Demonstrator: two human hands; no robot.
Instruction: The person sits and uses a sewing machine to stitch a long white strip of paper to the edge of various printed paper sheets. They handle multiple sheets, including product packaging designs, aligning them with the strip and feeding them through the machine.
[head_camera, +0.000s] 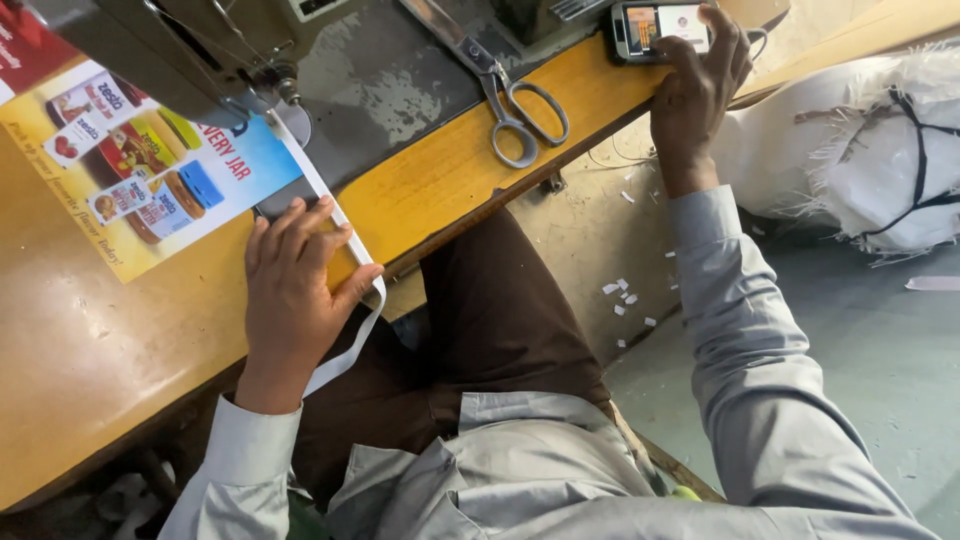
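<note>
Two hands are busy with different things at this sewing station. The left hand (292, 300) lies flat and spread on the wooden tabletop (90, 350), palm down, pressing a white strip of tape (352, 268) that runs from under the sewing machine (190, 55) over the table edge and hangs down past the lap. Its grip is not closed round anything; fingers and thumb only pin the strip where it borders a printed sheet (150, 170) of bright yellow and blue. The right hand (700, 85) reaches away to the far end of the table, its fingers curled over a phone (655, 28) with a lit screen, so that grip is closed on the phone. Steel scissors (505, 95) lie shut between the two hands, touched by neither. By my reading the stitching is paused, with the work held in place under the needle. Feeding on would call for the right hand back at the sheet, guiding the strip's edge straight.
</note>
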